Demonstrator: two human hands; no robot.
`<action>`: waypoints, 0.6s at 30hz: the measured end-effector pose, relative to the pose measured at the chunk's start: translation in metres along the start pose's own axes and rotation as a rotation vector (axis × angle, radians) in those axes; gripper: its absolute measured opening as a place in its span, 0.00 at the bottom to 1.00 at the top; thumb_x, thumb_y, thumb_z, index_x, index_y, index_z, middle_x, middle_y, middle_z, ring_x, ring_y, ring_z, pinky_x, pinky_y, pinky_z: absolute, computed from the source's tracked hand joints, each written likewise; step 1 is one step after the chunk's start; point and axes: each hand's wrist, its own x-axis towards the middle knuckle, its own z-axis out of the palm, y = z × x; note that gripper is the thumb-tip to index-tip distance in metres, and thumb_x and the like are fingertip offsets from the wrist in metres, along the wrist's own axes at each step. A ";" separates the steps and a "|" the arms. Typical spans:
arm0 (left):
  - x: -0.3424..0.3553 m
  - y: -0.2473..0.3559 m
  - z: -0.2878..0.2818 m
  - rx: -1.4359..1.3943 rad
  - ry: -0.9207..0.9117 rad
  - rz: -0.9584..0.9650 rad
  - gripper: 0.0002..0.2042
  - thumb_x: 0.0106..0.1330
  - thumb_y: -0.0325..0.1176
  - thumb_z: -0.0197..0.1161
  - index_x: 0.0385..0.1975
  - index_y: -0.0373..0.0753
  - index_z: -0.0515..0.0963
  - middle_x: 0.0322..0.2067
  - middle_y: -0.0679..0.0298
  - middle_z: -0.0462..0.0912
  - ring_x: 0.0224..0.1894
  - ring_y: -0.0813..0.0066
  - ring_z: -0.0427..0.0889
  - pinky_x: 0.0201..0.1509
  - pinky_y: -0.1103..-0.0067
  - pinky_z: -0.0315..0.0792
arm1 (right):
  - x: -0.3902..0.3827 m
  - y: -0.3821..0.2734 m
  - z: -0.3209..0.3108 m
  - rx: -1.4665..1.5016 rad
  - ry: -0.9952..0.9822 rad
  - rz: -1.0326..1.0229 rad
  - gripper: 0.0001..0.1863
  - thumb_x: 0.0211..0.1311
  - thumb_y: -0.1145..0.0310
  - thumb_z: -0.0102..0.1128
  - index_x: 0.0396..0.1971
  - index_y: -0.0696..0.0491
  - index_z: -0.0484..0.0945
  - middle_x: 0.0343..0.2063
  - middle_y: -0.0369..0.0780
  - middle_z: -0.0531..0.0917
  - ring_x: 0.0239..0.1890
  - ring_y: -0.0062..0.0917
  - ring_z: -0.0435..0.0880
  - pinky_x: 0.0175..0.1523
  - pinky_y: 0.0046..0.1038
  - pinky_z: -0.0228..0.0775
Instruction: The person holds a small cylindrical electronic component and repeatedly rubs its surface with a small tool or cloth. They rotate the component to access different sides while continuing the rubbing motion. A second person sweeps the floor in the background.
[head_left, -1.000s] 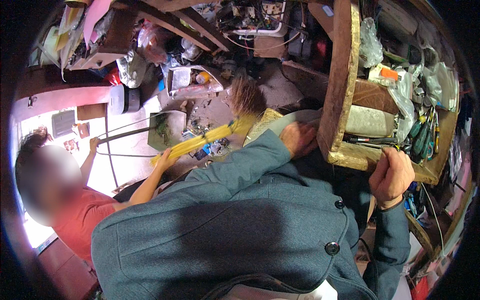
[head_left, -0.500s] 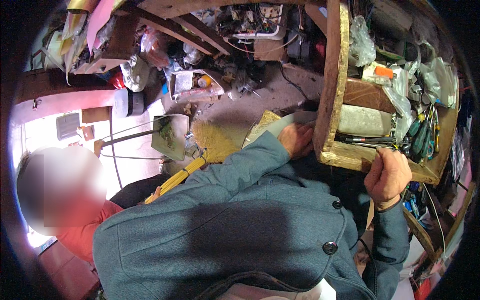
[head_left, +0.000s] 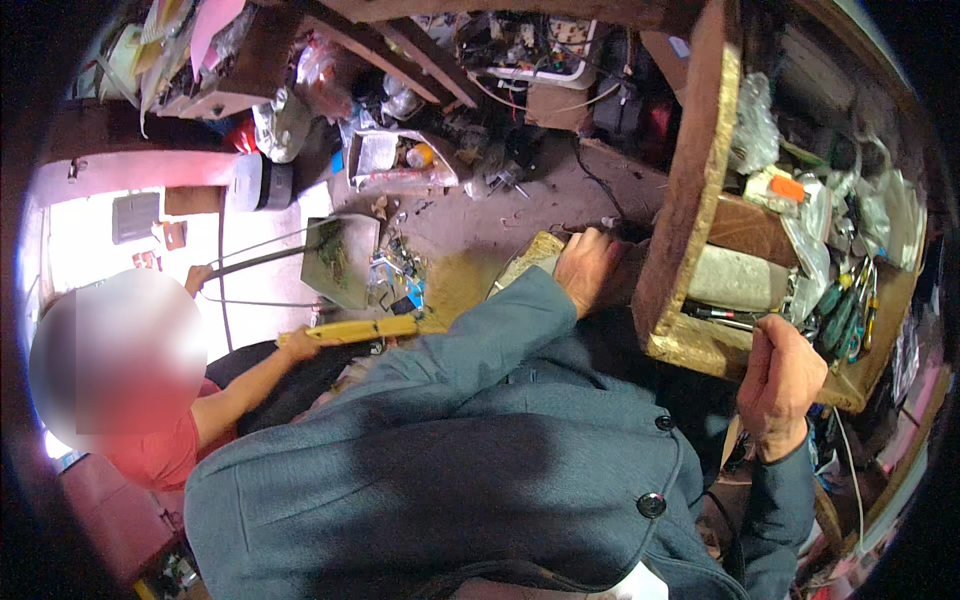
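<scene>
My right hand (head_left: 785, 385) is closed over the near rim of a worn wooden drawer (head_left: 700, 350), its fingertips bent inside. Small screwdrivers (head_left: 850, 305) with green and yellow handles lie just to the right of these fingers, and a dark thin tool (head_left: 715, 316) lies to their left. A brown block (head_left: 745, 228) and a grey block (head_left: 738, 277) sit farther in the drawer. My left hand (head_left: 590, 270) is beside the drawer's left wall, its fingers curled down on something dark that I cannot make out. A pale yellowish panel (head_left: 530, 262) is beside it.
At the left a person in red (head_left: 165, 465) holds a yellow-handled broom (head_left: 365, 330) and a long-handled dustpan (head_left: 342, 262). Litter (head_left: 398, 275) lies on the floor by the pan. A littered open box (head_left: 405, 180) stands beyond. Clear plastic bags (head_left: 755, 125) fill the drawer's far part.
The drawer and my right hand have come nearer to me. My left hand has left a grey curved thing. The other person's broom has swung left, baring litter by the dustpan.
</scene>
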 end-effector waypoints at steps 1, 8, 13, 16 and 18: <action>0.008 0.010 -0.010 -0.018 -0.011 0.017 0.10 0.56 0.31 0.64 0.35 0.36 0.76 0.36 0.55 0.74 0.40 0.53 0.72 0.44 0.64 0.68 | 0.007 0.001 -0.001 0.039 -0.064 -0.012 0.10 0.54 0.84 0.63 0.36 0.59 0.78 0.24 0.45 0.80 0.22 0.40 0.80 0.27 0.36 0.71; 0.005 -0.006 0.001 0.028 -0.074 0.079 0.09 0.57 0.32 0.63 0.34 0.37 0.75 0.35 0.58 0.73 0.42 0.56 0.74 0.43 0.66 0.72 | 0.063 -0.008 0.017 0.273 -0.348 -0.234 0.14 0.44 0.79 0.66 0.34 0.55 0.77 0.20 0.40 0.76 0.18 0.36 0.76 0.23 0.35 0.67; 0.007 -0.004 0.001 -0.006 -0.056 0.005 0.08 0.57 0.33 0.62 0.33 0.37 0.74 0.35 0.59 0.73 0.42 0.59 0.75 0.38 0.67 0.76 | 0.087 -0.013 0.028 0.270 -0.459 -0.403 0.14 0.42 0.76 0.65 0.34 0.56 0.78 0.18 0.36 0.70 0.16 0.28 0.72 0.21 0.31 0.63; 0.005 -0.003 0.004 -0.001 -0.049 -0.023 0.08 0.58 0.33 0.62 0.32 0.38 0.74 0.36 0.60 0.73 0.42 0.60 0.76 0.36 0.68 0.77 | 0.096 -0.013 0.033 0.286 -0.422 -0.451 0.16 0.40 0.75 0.64 0.35 0.56 0.79 0.17 0.34 0.70 0.16 0.27 0.71 0.20 0.29 0.61; 0.006 -0.004 0.006 0.002 -0.054 -0.026 0.08 0.58 0.33 0.63 0.32 0.38 0.74 0.36 0.61 0.74 0.42 0.61 0.76 0.36 0.69 0.77 | 0.099 -0.014 0.036 0.317 -0.396 -0.444 0.18 0.38 0.75 0.64 0.36 0.56 0.79 0.18 0.34 0.70 0.16 0.26 0.71 0.20 0.30 0.61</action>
